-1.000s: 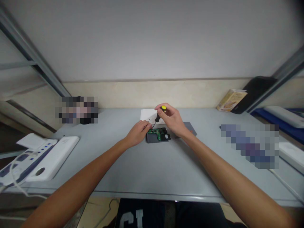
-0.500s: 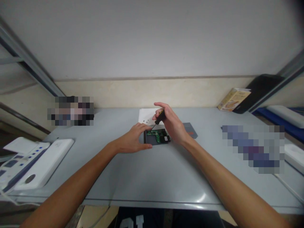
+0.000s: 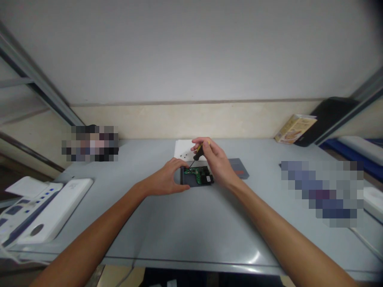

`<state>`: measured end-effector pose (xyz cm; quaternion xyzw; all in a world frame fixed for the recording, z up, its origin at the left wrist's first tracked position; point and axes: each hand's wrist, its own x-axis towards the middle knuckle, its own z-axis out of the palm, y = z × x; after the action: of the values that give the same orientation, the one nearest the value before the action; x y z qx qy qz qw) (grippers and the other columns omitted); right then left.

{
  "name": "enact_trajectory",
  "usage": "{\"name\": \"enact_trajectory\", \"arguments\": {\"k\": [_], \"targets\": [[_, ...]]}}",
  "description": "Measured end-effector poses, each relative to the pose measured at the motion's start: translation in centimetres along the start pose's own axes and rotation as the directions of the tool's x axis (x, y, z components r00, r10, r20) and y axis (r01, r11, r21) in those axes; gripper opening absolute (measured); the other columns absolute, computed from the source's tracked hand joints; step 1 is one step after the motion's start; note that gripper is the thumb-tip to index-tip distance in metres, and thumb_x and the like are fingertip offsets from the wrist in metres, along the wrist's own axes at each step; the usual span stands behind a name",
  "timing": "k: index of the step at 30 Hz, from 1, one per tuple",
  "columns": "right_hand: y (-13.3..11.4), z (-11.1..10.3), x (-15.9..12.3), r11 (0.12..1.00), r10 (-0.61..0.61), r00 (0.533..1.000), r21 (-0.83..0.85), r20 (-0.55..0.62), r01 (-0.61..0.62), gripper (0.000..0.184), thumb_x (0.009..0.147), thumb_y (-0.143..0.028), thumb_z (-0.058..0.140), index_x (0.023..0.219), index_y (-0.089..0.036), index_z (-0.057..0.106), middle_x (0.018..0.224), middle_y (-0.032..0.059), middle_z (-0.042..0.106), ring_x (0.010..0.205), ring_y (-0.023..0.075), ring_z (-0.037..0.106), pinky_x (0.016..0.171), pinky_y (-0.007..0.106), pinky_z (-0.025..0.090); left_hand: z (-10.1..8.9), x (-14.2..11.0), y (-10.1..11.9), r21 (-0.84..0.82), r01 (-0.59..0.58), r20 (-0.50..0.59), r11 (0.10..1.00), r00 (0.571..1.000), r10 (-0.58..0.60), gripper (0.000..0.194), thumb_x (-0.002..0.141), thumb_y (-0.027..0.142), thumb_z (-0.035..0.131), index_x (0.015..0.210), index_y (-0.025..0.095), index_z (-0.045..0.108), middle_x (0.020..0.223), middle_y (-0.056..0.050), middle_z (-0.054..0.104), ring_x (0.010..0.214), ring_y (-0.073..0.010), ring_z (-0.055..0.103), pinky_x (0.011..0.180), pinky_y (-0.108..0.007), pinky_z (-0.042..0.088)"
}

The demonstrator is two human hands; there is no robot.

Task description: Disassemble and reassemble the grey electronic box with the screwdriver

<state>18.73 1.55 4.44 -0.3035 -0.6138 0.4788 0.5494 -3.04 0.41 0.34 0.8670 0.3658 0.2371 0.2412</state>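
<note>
A dark, flat electronic device lies on the grey desk, its green circuit board exposed. My left hand grips the device's left end, thumb at the near edge and fingers at the far edge. In my right hand is a screwdriver with a black and yellow handle, closed between the fingers. Its thin shaft slants down to the board's upper left part; whether the tip sits in a screw is too small to tell. Behind the device lies a white paper sheet bearing several small dark bits.
A grey flat case lies right of my right hand. White power strips sit at the desk's left. A yellow box leans by a black object at the back right. Blurred-out items stand on both sides.
My right fingers have curled in closer around the screwdriver handle, and its tip has shifted slightly left over the board. The whole view has moved a little; my left hand keeps its hold.
</note>
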Motion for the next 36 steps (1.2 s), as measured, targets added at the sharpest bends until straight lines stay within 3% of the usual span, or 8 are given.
{"name": "enact_trajectory", "arguments": {"k": [7,13,18,20,23,27,31,36], "targets": [[0.3,-0.3,-0.2,0.999,0.013,0.999,-0.031,-0.044,-0.015,0.041,0.089,-0.062,0.064,0.079,-0.025,0.049,0.071,-0.0007,0.061,0.071,0.0176,0.059,0.070,0.032,0.047,0.0,0.0,0.3,0.029,-0.001,0.015,1.000,1.000,0.001,0.052,0.080,0.041,0.077,0.124,0.025,0.055,0.123,-0.009,0.059,0.119,-0.0277,0.053,0.107,-0.046,0.045],[0.2,-0.6,0.4,1.000,0.004,1.000,0.024,-0.020,-0.003,0.038,0.094,-0.062,0.056,0.105,-0.026,0.057,0.075,-0.0021,0.056,0.076,0.0171,0.059,0.076,0.033,0.048,-0.3,0.2,0.6,0.045,-0.018,0.026,0.999,1.000,0.017,0.048,0.083,0.041,0.075,0.125,0.026,0.056,0.125,-0.008,0.059,0.121,-0.0275,0.052,0.109,-0.047,0.044],[-2.0,-4.7,2.0,0.991,-0.051,0.977,0.109,-0.208,0.075,0.028,0.098,-0.055,0.054,0.108,-0.030,0.060,0.074,-0.0028,0.047,0.072,0.0159,0.057,0.071,0.032,0.048,-0.6,0.2,1.0,0.084,-0.035,0.051,0.996,0.998,0.031,0.049,0.086,0.043,0.073,0.128,0.026,0.057,0.126,-0.009,0.060,0.122,-0.0269,0.053,0.111,-0.046,0.044],[-3.6,-7.1,2.0,0.997,-0.080,0.974,-0.007,-0.212,0.080,0.028,0.096,-0.056,0.057,0.105,-0.030,0.063,0.071,-0.0025,0.045,0.064,0.0161,0.052,0.060,0.030,0.044,-0.7,0.1,1.2,0.099,-0.044,0.053,0.994,0.998,0.039,0.051,0.086,0.043,0.072,0.131,0.026,0.057,0.127,-0.010,0.060,0.122,-0.0274,0.054,0.111,-0.046,0.044],[-5.4,-10.2,1.2,0.899,0.049,0.998,-0.436,0.039,-0.027,0.027,0.086,-0.051,0.072,0.099,-0.028,0.070,0.075,0.0009,0.056,0.065,0.0168,0.053,0.060,0.031,0.045,-0.7,0.1,1.2,0.119,-0.060,0.065,0.991,0.997,0.052,0.052,0.087,0.041,0.071,0.135,0.027,0.057,0.128,-0.011,0.060,0.124,-0.0286,0.054,0.111,-0.048,0.044],[-4.2,-12.2,-0.5,0.669,0.370,0.883,-0.743,0.289,-0.037,0.060,0.067,-0.042,0.086,0.124,-0.031,0.069,0.114,0.0067,0.062,0.088,0.0214,0.063,0.078,0.035,0.056,-0.6,0.1,1.2,0.142,-0.053,0.076,0.988,0.996,0.043,0.054,0.088,0.043,0.070,0.137,0.028,0.055,0.131,-0.011,0.060,0.126,-0.0297,0.053,0.113,-0.050,0.043],[-1.6,-12.4,-1.2,0.570,0.492,0.827,-0.819,0.271,-0.071,0.077,0.057,-0.024,0.087,0.130,-0.031,0.063,0.124,0.0066,0.056,0.090,0.0205,0.065,0.082,0.035,0.057,-0.7,0.1,1.3,0.138,-0.042,0.070,0.990,0.997,0.032,0.050,0.088,0.045,0.070,0.133,0.027,0.057,0.130,-0.010,0.059,0.126,-0.0286,0.053,0.114,-0.048,0.042],[-2.3,-12.0,-0.6,0.579,0.498,0.823,-0.811,0.273,-0.081,0.061,0.066,-0.027,0.084,0.125,-0.029,0.068,0.115,0.0067,0.065,0.096,0.0248,0.066,0.089,0.038,0.054,-0.8,0.2,1.3,0.128,-0.064,0.083,0.990,0.995,0.054,0.052,0.089,0.045,0.069,0.137,0.027,0.056,0.130,-0.010,0.059,0.125,-0.0272,0.053,0.112,-0.045,0.044]]}}
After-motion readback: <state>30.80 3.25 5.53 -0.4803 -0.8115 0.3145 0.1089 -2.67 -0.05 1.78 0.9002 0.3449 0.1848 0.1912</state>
